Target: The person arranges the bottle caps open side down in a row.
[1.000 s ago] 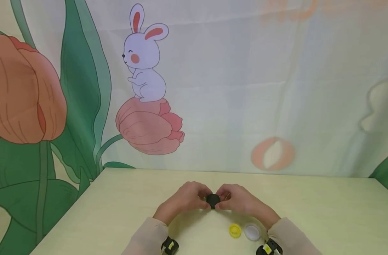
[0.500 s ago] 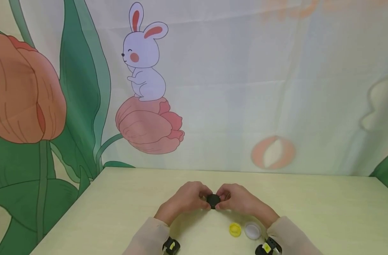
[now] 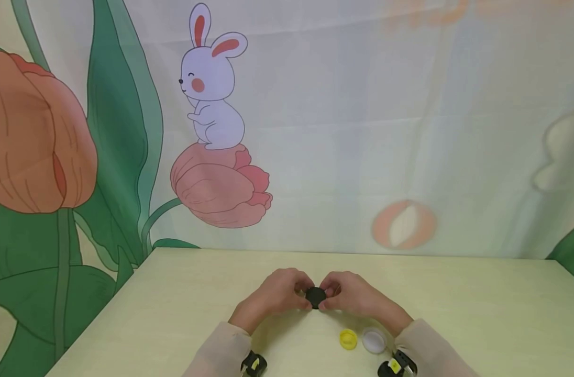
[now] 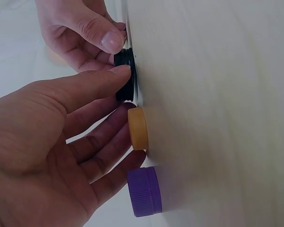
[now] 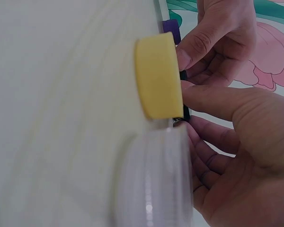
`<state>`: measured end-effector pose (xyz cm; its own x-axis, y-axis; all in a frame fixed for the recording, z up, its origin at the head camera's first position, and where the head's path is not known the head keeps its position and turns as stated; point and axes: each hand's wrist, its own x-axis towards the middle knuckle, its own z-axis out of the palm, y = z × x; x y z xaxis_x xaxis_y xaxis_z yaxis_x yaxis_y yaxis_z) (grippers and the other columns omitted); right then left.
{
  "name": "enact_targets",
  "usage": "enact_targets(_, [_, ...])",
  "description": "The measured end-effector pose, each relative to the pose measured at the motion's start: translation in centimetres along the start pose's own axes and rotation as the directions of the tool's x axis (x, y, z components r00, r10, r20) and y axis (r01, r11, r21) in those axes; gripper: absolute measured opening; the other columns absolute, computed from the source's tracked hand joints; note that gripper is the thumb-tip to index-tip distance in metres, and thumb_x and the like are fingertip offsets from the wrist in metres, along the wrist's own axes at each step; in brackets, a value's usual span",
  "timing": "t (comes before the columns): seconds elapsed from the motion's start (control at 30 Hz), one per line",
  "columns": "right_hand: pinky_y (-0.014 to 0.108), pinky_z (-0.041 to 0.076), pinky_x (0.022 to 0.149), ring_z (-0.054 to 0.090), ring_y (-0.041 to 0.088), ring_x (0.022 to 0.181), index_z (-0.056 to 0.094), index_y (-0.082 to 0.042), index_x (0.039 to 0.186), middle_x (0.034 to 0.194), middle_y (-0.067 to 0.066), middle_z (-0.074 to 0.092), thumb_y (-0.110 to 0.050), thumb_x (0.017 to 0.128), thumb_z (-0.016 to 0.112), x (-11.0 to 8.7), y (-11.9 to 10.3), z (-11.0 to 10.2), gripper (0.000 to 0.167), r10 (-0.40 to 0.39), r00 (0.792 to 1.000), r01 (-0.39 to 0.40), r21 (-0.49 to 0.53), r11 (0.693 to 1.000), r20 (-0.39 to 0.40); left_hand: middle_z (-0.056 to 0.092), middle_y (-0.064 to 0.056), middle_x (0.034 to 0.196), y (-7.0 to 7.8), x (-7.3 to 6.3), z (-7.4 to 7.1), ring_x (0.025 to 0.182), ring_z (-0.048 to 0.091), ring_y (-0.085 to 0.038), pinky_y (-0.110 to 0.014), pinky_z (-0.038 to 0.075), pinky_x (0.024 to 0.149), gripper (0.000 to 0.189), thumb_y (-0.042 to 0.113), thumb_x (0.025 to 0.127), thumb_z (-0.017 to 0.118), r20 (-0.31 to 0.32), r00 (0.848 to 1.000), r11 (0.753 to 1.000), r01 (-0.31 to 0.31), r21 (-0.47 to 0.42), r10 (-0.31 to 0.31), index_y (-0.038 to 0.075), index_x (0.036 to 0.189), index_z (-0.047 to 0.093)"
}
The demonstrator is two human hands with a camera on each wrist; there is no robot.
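Note:
A round black bottle cap [image 3: 316, 298] sits on the table between both hands. My left hand [image 3: 282, 291] pinches its left side with curled fingers, and from the other side my right hand [image 3: 355, 294] does the same. In the left wrist view the cap stands with ridged edge against the tabletop, both thumbs at its near side. Right beside the left fingers are an orange cap [image 4: 138, 129] and a purple cap [image 4: 144, 191]; the left hand hides them in the head view. The yellow cap covers most of the black one in the right wrist view.
Nearer the body, a yellow cap [image 3: 348, 339] and a whitish translucent cap [image 3: 374, 341] lie side by side near the right wrist. The pale table [image 3: 174, 303] ends at a printed cloth [image 3: 315, 157] with a rabbit and tulips.

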<state>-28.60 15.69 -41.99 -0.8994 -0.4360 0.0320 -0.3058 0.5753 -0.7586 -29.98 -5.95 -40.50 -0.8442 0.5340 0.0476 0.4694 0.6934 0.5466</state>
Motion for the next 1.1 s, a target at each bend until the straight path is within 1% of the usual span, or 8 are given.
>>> enact_targets(0.23, [0.036, 0.05, 0.079, 0.06, 0.018, 0.084, 0.071, -0.004, 0.108, 0.089, 0.0, 0.066, -0.012, 0.088, 0.088, 0.1, -0.1, 0.0, 0.028, 0.006, 1.0, -0.006, 0.002, 1.0, -0.001, 0.074, -0.002, 0.1, 0.0, -0.1, -0.1, 0.092, 0.065, -0.019, -0.037, 0.052, 0.09, 0.032, 0.01, 0.082, 0.092, -0.003, 1.0, 1.0, -0.003, 0.001, 0.003, 0.005, 0.111, 0.079])
enact_targets(0.57, [0.035, 0.05, 0.078, 0.059, 0.017, 0.084, 0.071, -0.004, 0.108, 0.089, 0.0, 0.065, -0.012, 0.088, 0.088, 0.0, 0.0, 0.0, 0.027, 0.002, 1.0, -0.002, -0.003, 1.0, -0.01, 0.073, -0.001, 0.1, 0.0, -0.1, -0.1, 0.092, 0.064, -0.019, -0.036, 0.052, 0.089, 0.034, 0.011, 0.083, 0.092, 0.005, 1.0, 1.0, 0.005, -0.001, -0.005, 0.005, 0.115, 0.079])
enact_targets(0.73, [0.035, 0.053, 0.078, 0.062, 0.017, 0.086, 0.071, -0.003, 0.111, 0.092, 0.001, 0.066, -0.013, 0.089, 0.087, -0.1, -0.1, -0.2, 0.029, 0.0, 1.0, 0.0, 0.018, 1.0, -0.008, 0.075, -0.003, 0.103, -0.2, 0.0, -0.1, 0.095, 0.066, -0.02, -0.036, 0.053, 0.09, 0.038, 0.013, 0.083, 0.092, 0.013, 1.0, 1.0, -0.008, -0.005, 0.008, 0.004, 0.117, 0.078])
enact_targets(0.83, [0.035, 0.054, 0.076, 0.063, 0.018, 0.087, 0.07, -0.002, 0.114, 0.095, 0.002, 0.066, -0.015, 0.09, 0.085, -0.3, -0.3, -0.5, 0.031, 0.006, 1.0, -0.006, 0.031, 1.0, -0.003, 0.076, -0.005, 0.107, -0.3, -0.1, -0.3, 0.1, 0.069, -0.021, -0.037, 0.055, 0.092, 0.04, 0.015, 0.084, 0.091, 0.014, 1.0, 1.0, -0.022, -0.002, 0.022, 0.003, 0.119, 0.077])
enact_targets(0.97, [0.036, 0.056, 0.073, 0.064, 0.02, 0.088, 0.069, 0.0, 0.116, 0.096, 0.003, 0.066, -0.015, 0.091, 0.085, -0.5, -0.5, -0.9, 0.033, -0.004, 1.0, 0.004, 0.052, 0.999, -0.002, 0.076, -0.006, 0.113, -0.3, -0.3, -0.8, 0.107, 0.07, -0.025, -0.04, 0.056, 0.095, 0.039, 0.017, 0.087, 0.088, -0.006, 1.0, 1.0, -0.028, -0.011, 0.028, 0.003, 0.121, 0.077])
enact_targets(1.1, [0.036, 0.057, 0.072, 0.066, 0.022, 0.088, 0.069, 0.001, 0.116, 0.096, 0.003, 0.068, -0.016, 0.091, 0.084, -0.7, -0.3, -1.1, 0.034, -0.033, 0.999, 0.033, 0.06, 0.998, -0.006, 0.076, -0.004, 0.114, -0.2, -0.4, -1.3, 0.109, 0.069, -0.025, -0.041, 0.056, 0.094, 0.036, 0.018, 0.089, 0.086, -0.03, 0.999, 0.999, -0.023, -0.032, 0.022, 0.004, 0.121, 0.077])
